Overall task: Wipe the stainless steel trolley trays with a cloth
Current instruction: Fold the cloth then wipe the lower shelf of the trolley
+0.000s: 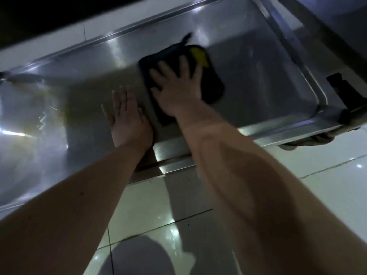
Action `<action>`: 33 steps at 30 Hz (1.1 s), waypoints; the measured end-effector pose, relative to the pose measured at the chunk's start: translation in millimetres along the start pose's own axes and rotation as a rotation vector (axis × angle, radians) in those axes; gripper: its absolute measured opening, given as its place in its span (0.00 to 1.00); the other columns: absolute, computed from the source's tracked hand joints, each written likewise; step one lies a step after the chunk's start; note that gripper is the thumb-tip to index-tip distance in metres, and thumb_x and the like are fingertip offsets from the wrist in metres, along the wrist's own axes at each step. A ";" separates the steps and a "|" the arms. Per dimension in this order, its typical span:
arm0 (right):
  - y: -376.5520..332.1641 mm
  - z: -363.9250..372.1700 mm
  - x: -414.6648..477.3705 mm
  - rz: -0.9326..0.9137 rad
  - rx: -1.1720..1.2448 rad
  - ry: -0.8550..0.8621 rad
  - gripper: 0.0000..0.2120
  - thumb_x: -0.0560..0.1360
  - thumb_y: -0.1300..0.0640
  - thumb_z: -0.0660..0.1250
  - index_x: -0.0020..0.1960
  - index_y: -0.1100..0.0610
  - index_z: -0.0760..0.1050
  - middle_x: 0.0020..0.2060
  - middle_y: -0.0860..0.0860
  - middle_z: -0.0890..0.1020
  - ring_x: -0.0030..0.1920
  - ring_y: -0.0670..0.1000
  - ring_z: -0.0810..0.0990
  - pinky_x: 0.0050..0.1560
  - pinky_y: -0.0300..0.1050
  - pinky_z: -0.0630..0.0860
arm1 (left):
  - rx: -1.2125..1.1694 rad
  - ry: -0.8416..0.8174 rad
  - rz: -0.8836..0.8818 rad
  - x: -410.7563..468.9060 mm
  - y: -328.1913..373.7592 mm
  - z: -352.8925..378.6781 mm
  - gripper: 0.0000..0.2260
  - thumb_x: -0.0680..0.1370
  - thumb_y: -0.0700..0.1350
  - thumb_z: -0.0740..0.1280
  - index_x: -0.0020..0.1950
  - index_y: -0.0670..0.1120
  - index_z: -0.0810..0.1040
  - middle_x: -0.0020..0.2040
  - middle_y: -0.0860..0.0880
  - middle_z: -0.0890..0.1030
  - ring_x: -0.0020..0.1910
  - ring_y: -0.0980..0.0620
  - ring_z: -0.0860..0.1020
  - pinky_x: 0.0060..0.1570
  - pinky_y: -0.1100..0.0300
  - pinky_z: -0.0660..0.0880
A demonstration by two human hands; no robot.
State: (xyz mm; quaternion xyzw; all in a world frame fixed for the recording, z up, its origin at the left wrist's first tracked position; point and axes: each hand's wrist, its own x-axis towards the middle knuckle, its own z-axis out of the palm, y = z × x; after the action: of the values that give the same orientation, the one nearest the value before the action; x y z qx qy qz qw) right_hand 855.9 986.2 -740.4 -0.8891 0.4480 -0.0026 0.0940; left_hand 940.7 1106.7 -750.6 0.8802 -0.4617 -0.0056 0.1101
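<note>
On the tray [258, 80], right hand [178, 90] presses cloth [210, 84] flat

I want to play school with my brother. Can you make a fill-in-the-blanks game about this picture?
1. The cloth on the tray is dark with a ____ patch.
2. The right hand presses, fingers spread, on the ____.
3. The left hand is flat on the ____, beside the cloth.

Missing words: yellow, cloth, tray.
</note>
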 end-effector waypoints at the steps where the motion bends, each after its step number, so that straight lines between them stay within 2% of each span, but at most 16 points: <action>1: -17.9 3.1 -3.4 -0.122 -0.020 -0.031 0.26 0.81 0.37 0.43 0.78 0.38 0.45 0.79 0.42 0.46 0.77 0.62 0.38 0.69 0.73 0.35 | -0.002 0.001 -0.019 -0.5 -2.0 -0.3 0.25 0.83 0.42 0.49 0.80 0.44 0.46 0.80 0.46 0.47 0.79 0.49 0.41 0.75 0.46 0.35; 2: -25.7 5.4 -4.8 -0.196 -0.032 -0.053 0.26 0.81 0.36 0.42 0.78 0.37 0.45 0.79 0.42 0.46 0.78 0.60 0.38 0.70 0.71 0.35 | 0.002 -0.011 -0.039 0.1 -4.1 -0.4 0.26 0.83 0.43 0.48 0.80 0.44 0.45 0.80 0.47 0.45 0.79 0.49 0.40 0.75 0.45 0.36; 4: -14.6 4.3 -0.9 -0.218 -0.023 -0.049 0.26 0.80 0.35 0.43 0.78 0.36 0.46 0.79 0.41 0.47 0.78 0.57 0.39 0.71 0.69 0.35 | 0.011 -0.048 -0.063 3.0 -6.3 0.1 0.25 0.84 0.46 0.47 0.80 0.46 0.44 0.80 0.49 0.44 0.78 0.49 0.39 0.74 0.44 0.35; 6: 19.1 -0.9 6.5 -0.105 -0.009 0.003 0.26 0.80 0.35 0.44 0.77 0.36 0.48 0.79 0.40 0.49 0.78 0.57 0.41 0.72 0.68 0.38 | 0.016 -0.095 -0.040 6.4 -5.4 1.2 0.24 0.84 0.48 0.47 0.80 0.49 0.46 0.80 0.52 0.43 0.78 0.50 0.38 0.74 0.43 0.34; 8: 69.4 -10.7 13.9 0.086 0.004 0.056 0.27 0.80 0.35 0.46 0.77 0.36 0.50 0.79 0.41 0.51 0.78 0.58 0.43 0.72 0.68 0.39 | 0.031 -0.129 -0.017 9.8 -3.6 2.3 0.24 0.84 0.50 0.47 0.80 0.52 0.47 0.80 0.54 0.43 0.78 0.49 0.38 0.73 0.41 0.35; 11: 149.4 -24.7 8.5 0.306 0.009 0.054 0.27 0.80 0.35 0.45 0.78 0.37 0.48 0.79 0.43 0.49 0.78 0.60 0.42 0.71 0.71 0.39 | 0.067 -0.160 -0.011 13.1 -1.7 4.2 0.24 0.83 0.53 0.45 0.80 0.56 0.45 0.80 0.55 0.43 0.78 0.49 0.38 0.73 0.40 0.36; 13: 170.9 -25.7 0.7 0.392 0.018 0.044 0.28 0.80 0.35 0.43 0.78 0.38 0.46 0.79 0.44 0.48 0.78 0.61 0.41 0.71 0.71 0.38 | 0.076 -0.165 -0.014 13.1 -0.9 4.6 0.24 0.83 0.54 0.44 0.80 0.57 0.45 0.80 0.56 0.44 0.78 0.50 0.40 0.74 0.40 0.36; 15: 155.0 -20.3 -0.4 0.450 0.010 0.058 0.28 0.80 0.36 0.42 0.78 0.39 0.44 0.79 0.45 0.46 0.77 0.63 0.39 0.70 0.73 0.38 | 0.078 -0.165 -0.017 13.0 0.0 6.2 0.24 0.83 0.54 0.44 0.80 0.57 0.45 0.80 0.56 0.45 0.79 0.50 0.42 0.74 0.40 0.37; 17: 109.5 -15.4 -2.6 0.407 0.028 0.043 0.28 0.80 0.36 0.42 0.78 0.40 0.44 0.79 0.44 0.45 0.77 0.65 0.39 0.69 0.74 0.38 | 0.075 -0.160 -0.016 13.2 -0.3 7.3 0.24 0.83 0.54 0.45 0.80 0.57 0.45 0.80 0.56 0.45 0.79 0.50 0.42 0.74 0.40 0.37; 21: 1.7 8.9 -45.1 0.028 0.008 0.020 0.28 0.80 0.36 0.43 0.78 0.39 0.45 0.79 0.43 0.47 0.77 0.63 0.39 0.69 0.73 0.36 | 0.080 -0.156 -0.021 13.2 -3.5 6.8 0.24 0.83 0.52 0.45 0.80 0.56 0.46 0.80 0.56 0.44 0.78 0.52 0.41 0.74 0.40 0.38; 23: -8.4 16.0 -67.9 -0.058 -0.022 0.001 0.27 0.80 0.36 0.42 0.78 0.37 0.45 0.79 0.43 0.47 0.77 0.61 0.39 0.70 0.71 0.35 | 0.092 -0.166 -0.023 12.2 -5.2 6.8 0.25 0.83 0.52 0.45 0.80 0.54 0.46 0.80 0.56 0.44 0.78 0.52 0.41 0.74 0.40 0.38; 25: 22.7 12.3 -74.3 -0.062 -0.042 0.031 0.26 0.79 0.35 0.43 0.77 0.35 0.47 0.79 0.41 0.49 0.78 0.59 0.41 0.72 0.69 0.37 | 0.071 -0.163 -0.016 10.9 -6.2 7.2 0.24 0.83 0.53 0.44 0.80 0.56 0.45 0.80 0.56 0.44 0.78 0.52 0.41 0.74 0.40 0.38; 27: 75.6 3.4 -77.5 0.048 -0.061 0.057 0.26 0.79 0.35 0.45 0.76 0.35 0.49 0.78 0.41 0.51 0.78 0.58 0.44 0.72 0.67 0.40 | 0.054 -0.158 -0.008 11.7 -6.3 7.7 0.24 0.83 0.53 0.45 0.80 0.57 0.46 0.80 0.56 0.46 0.79 0.50 0.42 0.74 0.39 0.38; 30: 154.2 -9.0 -96.0 0.373 -0.032 0.034 0.27 0.79 0.35 0.46 0.77 0.35 0.47 0.79 0.41 0.49 0.78 0.60 0.43 0.72 0.68 0.41 | 0.057 -0.143 -0.003 12.9 -5.2 9.1 0.24 0.83 0.53 0.45 0.80 0.57 0.46 0.80 0.55 0.47 0.79 0.49 0.43 0.73 0.38 0.38; 33: 163.6 -10.9 -109.5 0.583 -0.008 0.034 0.28 0.79 0.35 0.43 0.78 0.37 0.45 0.79 0.43 0.47 0.77 0.62 0.41 0.71 0.71 0.39 | 0.065 -0.133 0.007 10.8 -3.4 10.8 0.24 0.83 0.53 0.44 0.80 0.55 0.47 0.80 0.54 0.47 0.79 0.47 0.43 0.73 0.37 0.38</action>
State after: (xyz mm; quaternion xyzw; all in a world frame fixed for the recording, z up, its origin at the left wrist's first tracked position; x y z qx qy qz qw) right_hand 659.2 976.6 -748.6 -0.7229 0.6863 0.0113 0.0796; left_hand 948.4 1097.7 -760.9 0.8794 -0.4709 -0.0488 0.0506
